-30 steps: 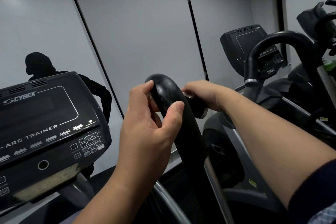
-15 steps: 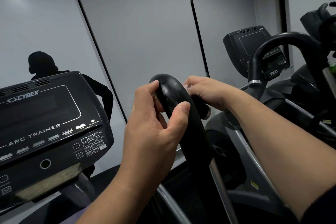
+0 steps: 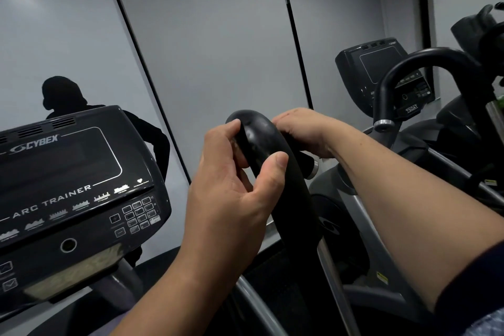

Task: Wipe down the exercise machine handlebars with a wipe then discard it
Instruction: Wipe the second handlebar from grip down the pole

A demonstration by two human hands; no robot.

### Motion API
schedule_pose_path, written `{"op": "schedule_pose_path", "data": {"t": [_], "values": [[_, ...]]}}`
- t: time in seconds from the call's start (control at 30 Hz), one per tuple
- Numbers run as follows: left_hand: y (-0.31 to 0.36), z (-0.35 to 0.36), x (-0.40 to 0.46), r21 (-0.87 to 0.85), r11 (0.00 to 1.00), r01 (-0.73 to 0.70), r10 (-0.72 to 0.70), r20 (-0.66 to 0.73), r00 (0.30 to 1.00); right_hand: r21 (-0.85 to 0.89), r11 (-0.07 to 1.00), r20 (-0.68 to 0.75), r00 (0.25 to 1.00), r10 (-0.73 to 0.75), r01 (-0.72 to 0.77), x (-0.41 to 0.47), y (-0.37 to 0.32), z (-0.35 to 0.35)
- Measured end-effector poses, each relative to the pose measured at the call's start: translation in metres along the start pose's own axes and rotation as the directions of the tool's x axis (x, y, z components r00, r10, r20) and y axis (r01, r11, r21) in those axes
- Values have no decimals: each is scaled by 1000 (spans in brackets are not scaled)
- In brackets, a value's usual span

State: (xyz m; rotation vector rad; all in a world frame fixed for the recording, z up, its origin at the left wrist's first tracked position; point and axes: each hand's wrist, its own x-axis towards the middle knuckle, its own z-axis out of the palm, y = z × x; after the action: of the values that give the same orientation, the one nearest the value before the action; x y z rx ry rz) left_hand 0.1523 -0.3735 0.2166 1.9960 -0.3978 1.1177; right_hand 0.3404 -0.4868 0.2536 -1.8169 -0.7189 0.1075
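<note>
Since half a second ago the hands have barely shifted on the bar; the view has drifted a little, so the handlebar [image 3: 268, 161] sits slightly lower and further right in the frame. The left hand [image 3: 231, 185] grips the black curved handlebar just below its top bend, fingers curled round the far side and the thumb pressed against the near face. The right hand [image 3: 300, 129] is wrapped over the bar on the far side of the bend, fingers curled down out of sight, knuckles up. The wipe is not clearly visible: it may be under the right palm, but I cannot tell, so what that hand holds besides the bar is uncertain. The handlebar rises from the lower middle of the machine and arches away at its top end, next to the right edge of the console [image 3: 71, 188], which reads CYBEX and ARC TRAINER and carries a keypad near its lower right corner. Behind stands a grey panelled wall [image 3: 218, 35] with dark seams, showing a dark reflected figure [image 3: 65, 95] above the console's top edge. To the right, a second machine [image 3: 381, 71] with its own looped bar stands well apart.
</note>
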Motion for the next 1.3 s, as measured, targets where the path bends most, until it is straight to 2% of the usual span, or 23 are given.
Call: {"op": "schedule_pose_path", "data": {"t": [0.1, 0.23, 0.37, 0.47, 0.5, 0.6, 0.73, 0.87, 0.97, 1.0, 1.1, 1.2, 1.3], "values": [[0, 0, 0, 22, 1000, -3, 3, 1, 1000, -9, 997, 40, 996, 78, -78, -4, -2, 2], [2, 0, 1, 21, 1000, -3, 3, 3, 1000, 108, 994, 9, 1000, -9, 8, -1, -11, 6], [1, 1, 1, 31, 999, -8, 8, -4, 1000, -105, 993, 19, 998, 63, -61, -1, -16, 13], [2, 0, 1, 32, 999, -13, 13, -3, 1000, 70, 998, -48, 999, -6, 9, 3, -21, 11], [2, 1, 1, 26, 1000, -13, 13, 0, 1000, 49, 999, -51, 999, -14, 16, 5, -21, 14], [1, 1, 1, -10, 1000, 0, 0, 2, 1000, -179, 984, -4, 1000, 28, -29, 6, -22, 20], [0, 1, 1, -7, 1000, -6, 6, 11, 1000, 42, 999, -40, 999, -11, 13, 10, -33, 15], [-2, 1, 1, 4, 1000, 3, -3, 5, 1000, -110, 994, 47, 998, 29, -23, 17, -32, 21], [-2, 0, 0, 15, 1000, -14, 13, 15, 1000, 60, 998, 14, 1000, -20, 20, 15, -41, 16], [-1, 0, 0, 19, 1000, -20, 20, 13, 1000, 55, 998, 16, 999, -30, 30, 14, -42, 17], [-2, 0, -1, 13, 1000, -17, 17, 12, 1000, -108, 994, 42, 999, 29, -24, 17, -43, 21], [-2, 0, 0, 17, 1000, -20, 19, 20, 1000, 45, 999, 54, 998, -28, 26, 16, -50, 17], [-2, 0, 0, 15, 999, -28, 28, 8, 1000, -25, 1000, 68, 998, 7, -5, 18, -50, 22]]}}
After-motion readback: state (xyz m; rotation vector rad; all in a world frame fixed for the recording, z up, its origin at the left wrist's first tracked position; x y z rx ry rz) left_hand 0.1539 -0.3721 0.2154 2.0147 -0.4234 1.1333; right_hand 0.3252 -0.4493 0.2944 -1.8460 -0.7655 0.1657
